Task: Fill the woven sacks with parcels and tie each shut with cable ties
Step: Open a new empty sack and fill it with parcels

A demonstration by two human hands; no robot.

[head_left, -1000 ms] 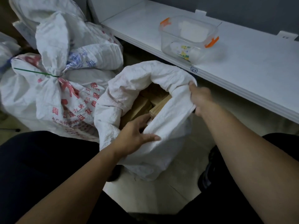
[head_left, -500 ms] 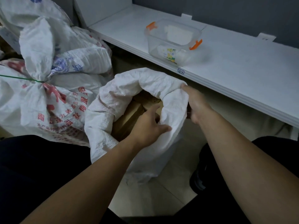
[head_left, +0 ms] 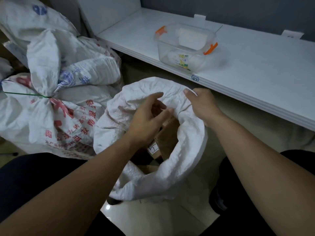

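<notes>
- At the bottom of the frame I see both forearms reaching up from dark-clothed knees toward the open sack (head_left: 179, 160), which stands on the pale floor at centre frame.
- Inside its mouth, cardboard parcels (head_left: 167, 138) show brown below the rolled white rim, one with a small white label; the sack looks well filled to me.
- My left hand (head_left: 146, 121) is over the mouth at the far-left part of the rim, fingers spread and loosely bent. I cannot tell whether it has any fabric pinched; it looks apart and holding nothing.
- My right hand (head_left: 202, 104) is on the far-right rim, fingers wrapped over the folded woven edge and gripping it.
- My read: filling is done here and the step in hand is gathering the mouth. The next move calls for unrolling the rim, bunching it into a neck with both hands, then getting a cable tie; I see no loose tie.
- Left of centre lies a tied sack (head_left: 51, 120) with red print, its neck cinched by a green cable tie (head_left: 25, 94); more sacks are piled behind it at upper left.
- Farthest, at upper right, a white shelf (head_left: 255, 68) carries a clear plastic box (head_left: 185, 48) with orange clips.
</notes>
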